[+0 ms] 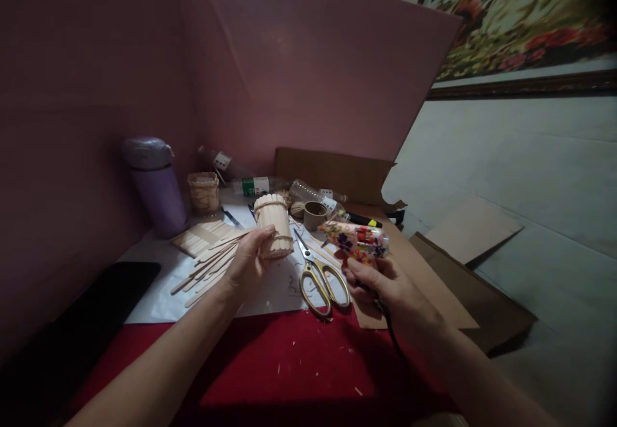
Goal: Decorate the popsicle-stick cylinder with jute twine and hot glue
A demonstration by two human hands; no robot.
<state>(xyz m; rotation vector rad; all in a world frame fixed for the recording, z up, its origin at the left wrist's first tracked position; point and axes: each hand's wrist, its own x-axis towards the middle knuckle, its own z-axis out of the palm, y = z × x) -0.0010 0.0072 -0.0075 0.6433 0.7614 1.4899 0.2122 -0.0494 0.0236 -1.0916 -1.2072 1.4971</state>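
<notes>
Two bare hands share the center of the frame: the left hand [248,260] grips a tilted cylinder of wooden sticks [276,221], banded near both ends, while the right hand [380,282], at center right, is wrapped around what appears to be a floral-patterned glue gun [357,240], its tip pointing left toward the cylinder but apart from it. If that tip is hot, a burn is the likeliest mishap, with the left thumb exposed on the cylinder's near side. Too firm a squeeze could loosen sticks beneath the bands. Scissors [311,262] lying between the hands might nick a lowered wrist, and a dark cord [389,327] trailing toward the bottom edge could snag and jerk the tool. Loose sticks [208,265], fanned at center left, risk scattering under the left forearm.
</notes>
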